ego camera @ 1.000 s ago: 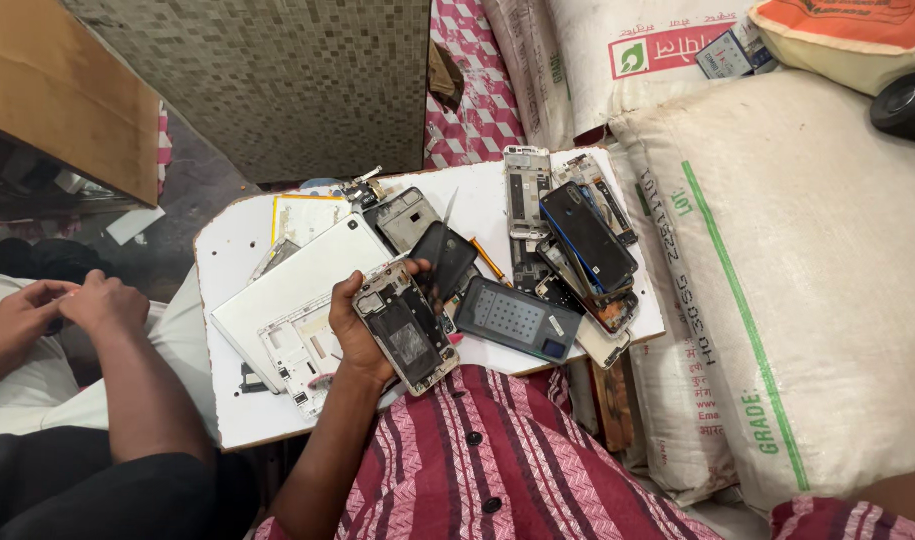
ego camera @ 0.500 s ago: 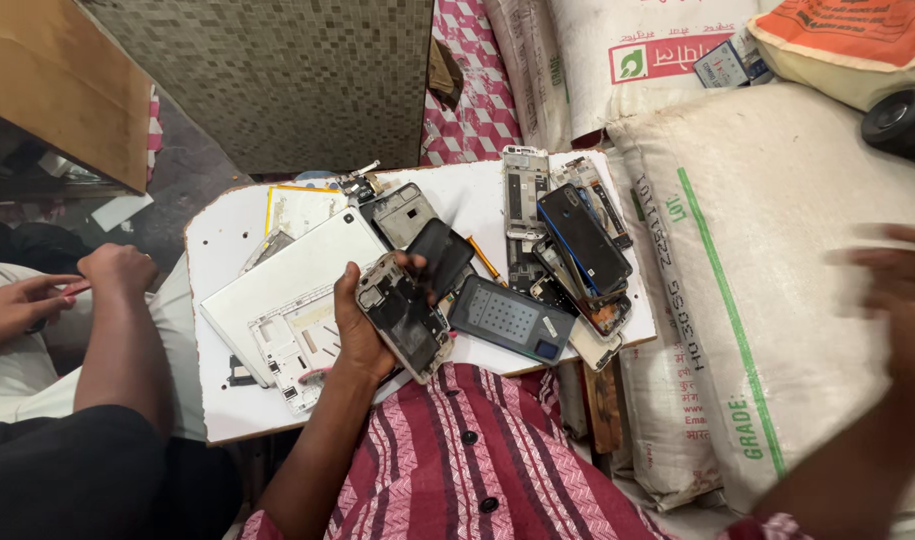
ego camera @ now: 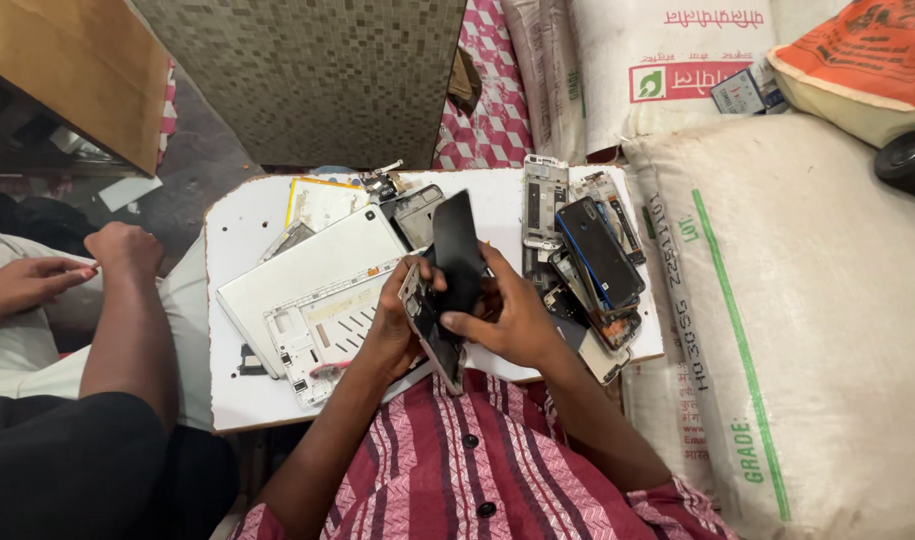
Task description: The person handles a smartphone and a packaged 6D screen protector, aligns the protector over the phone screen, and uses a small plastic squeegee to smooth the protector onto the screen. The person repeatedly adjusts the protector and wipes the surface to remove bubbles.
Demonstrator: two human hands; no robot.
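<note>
Resting edge-up in the left hand (ego camera: 393, 325), an opened phone frame (ego camera: 433, 335) sits just above the white tabletop (ego camera: 240, 385); the right hand (ego camera: 513, 320) pinches a black panel (ego camera: 458, 255) against it, perhaps a lifted screen; stacked phones (ego camera: 598, 255) lie just right; another person's hands (ego camera: 68, 270) stay well apart.

I sit at a white board (ego camera: 238, 390) on the floor. Ahead of me is a wall of small grey-green tiles (ego camera: 308, 80); big white sacks (ego camera: 828, 330) crowd my right.
</note>
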